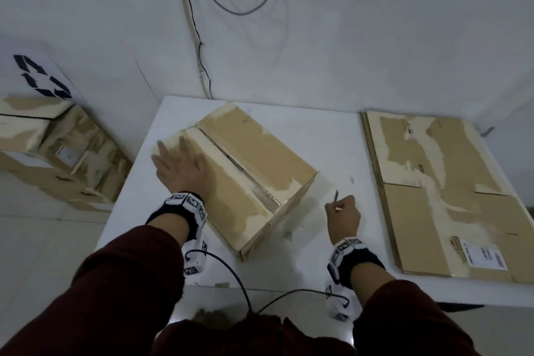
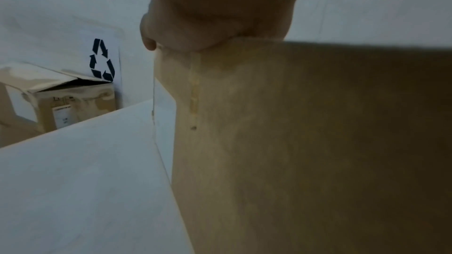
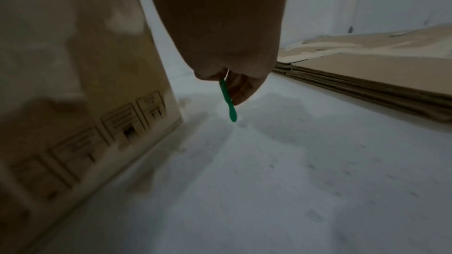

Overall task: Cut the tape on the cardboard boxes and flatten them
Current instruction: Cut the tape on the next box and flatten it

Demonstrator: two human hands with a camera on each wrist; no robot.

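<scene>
My left hand [image 2: 220, 11] rests on the top edge of the cardboard box [image 2: 305, 142], which stands on the white table [image 2: 85, 181]. Behind, another box [image 2: 73, 101] stands under a recycling sign [image 2: 102, 60].

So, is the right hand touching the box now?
No, the right hand holds a cutter beside the box, apart from it.

Left hand [image 1: 179, 166] flat, right hand [image 1: 344, 215] pinching.

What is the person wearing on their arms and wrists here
Dark maroon sleeves cover both forearms. Each wrist carries a black band ringed with white blocks bearing black square markers, and a white camera unit hangs beneath. Thin black cables run back toward the body.
</scene>
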